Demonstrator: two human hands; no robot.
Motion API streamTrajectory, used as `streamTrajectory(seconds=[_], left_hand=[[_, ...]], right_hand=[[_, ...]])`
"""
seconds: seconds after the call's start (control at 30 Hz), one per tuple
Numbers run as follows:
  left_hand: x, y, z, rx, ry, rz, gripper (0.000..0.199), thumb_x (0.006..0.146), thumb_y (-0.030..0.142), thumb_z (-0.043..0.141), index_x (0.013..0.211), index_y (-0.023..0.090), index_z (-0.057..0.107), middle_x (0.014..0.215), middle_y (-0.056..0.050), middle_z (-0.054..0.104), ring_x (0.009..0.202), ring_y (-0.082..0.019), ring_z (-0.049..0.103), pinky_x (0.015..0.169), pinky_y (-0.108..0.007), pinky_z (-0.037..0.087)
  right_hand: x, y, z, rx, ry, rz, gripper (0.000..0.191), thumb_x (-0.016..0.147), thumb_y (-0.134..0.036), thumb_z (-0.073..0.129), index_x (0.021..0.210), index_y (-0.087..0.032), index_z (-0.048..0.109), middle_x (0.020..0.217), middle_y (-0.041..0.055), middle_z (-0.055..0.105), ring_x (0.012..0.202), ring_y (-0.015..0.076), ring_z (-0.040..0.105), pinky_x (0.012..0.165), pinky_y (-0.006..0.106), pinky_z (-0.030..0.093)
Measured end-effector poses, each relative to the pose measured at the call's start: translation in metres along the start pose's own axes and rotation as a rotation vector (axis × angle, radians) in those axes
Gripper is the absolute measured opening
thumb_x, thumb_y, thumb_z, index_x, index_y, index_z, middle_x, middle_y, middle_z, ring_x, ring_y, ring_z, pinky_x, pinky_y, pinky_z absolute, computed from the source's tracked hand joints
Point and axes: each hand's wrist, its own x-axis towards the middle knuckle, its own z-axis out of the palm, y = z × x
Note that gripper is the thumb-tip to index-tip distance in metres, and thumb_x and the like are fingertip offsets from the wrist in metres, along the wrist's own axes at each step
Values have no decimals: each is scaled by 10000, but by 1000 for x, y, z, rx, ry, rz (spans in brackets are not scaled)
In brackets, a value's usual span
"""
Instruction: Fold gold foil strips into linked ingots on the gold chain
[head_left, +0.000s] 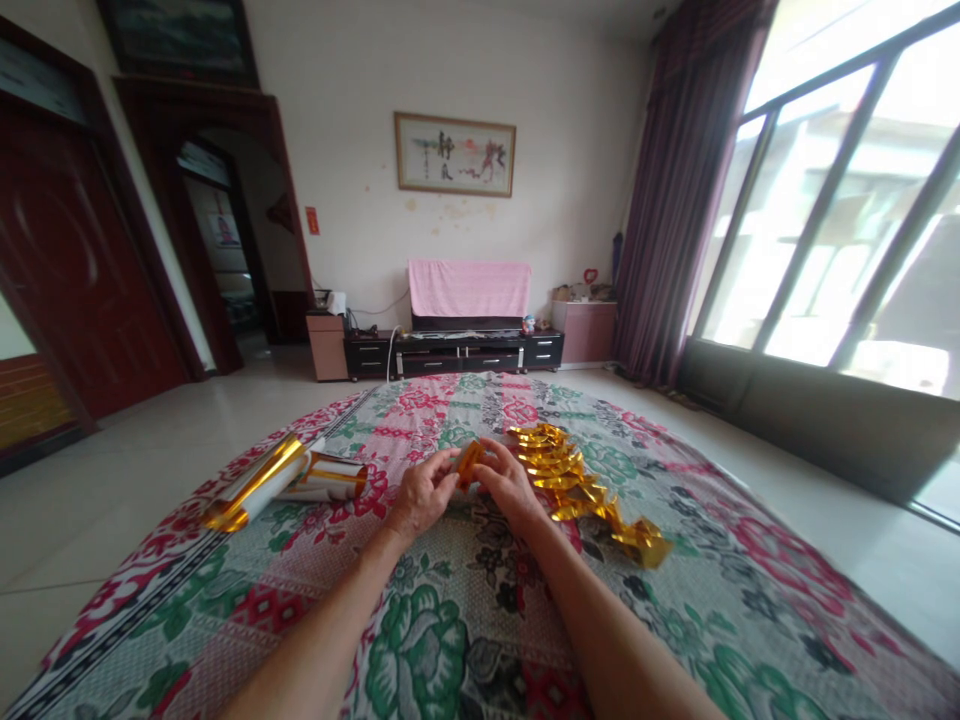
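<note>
Both my hands meet above the middle of a round table with a flowered cloth [420, 640]. A small piece of gold foil paper [469, 462] is between them. My left hand [424, 492] pinches its left side, and my right hand [510, 485] has its fingers closed on the right side. Just right of my right hand lies a row of several folded gold foil pieces [574, 480], overlapping in a line towards the lower right. On the left lie a roll of gold and white paper [259, 480] and a second roll [326, 480] beside it.
Beyond the table stands a low black cabinet [465, 358] with a pink cloth [470, 288] over something on top. Pink side cabinets [587, 332] flank it. A purple curtain [675, 190] and large windows are on the right, a dark red door [71, 240] on the left.
</note>
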Motion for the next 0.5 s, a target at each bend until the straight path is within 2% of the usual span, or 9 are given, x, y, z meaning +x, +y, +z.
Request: streamTrajectory(seconds=[0.1,0.23,0.37,0.5], left_hand=[[1,-2,-1,128,67,34,331,783,172,451,1093,179,566,878,-47,697,801,-155,657,724,-247,525],[1,0,-4,310,76,207,360,799,113,386,1099,199,564,1014,-45,669,926,-149,624,843,-268,493],[1,4,-7,455,2,321,419,825,103,343,1204,204,489,1093,-56,631,994,-155,589,906,-291,460],[2,4,-7,484,40,320,428,822,100,347,1217,208,472,1054,-63,629,994,-162,576,917,-297,449]], right_hand=[[-1,-3,1,-24,7,16,555,599,-197,541,1149,-175,467,818,15,654,621,126,566,511,207,412],[-4,-10,3,-132,20,6,544,584,-174,500,1127,-151,518,727,-7,635,601,119,533,532,206,403],[-4,-14,4,-221,-4,-24,320,614,-225,508,901,-144,626,718,-2,624,609,118,520,521,194,389],[-1,-6,2,-251,63,-6,218,642,-315,543,733,-139,635,553,-38,526,466,70,405,450,181,337]])
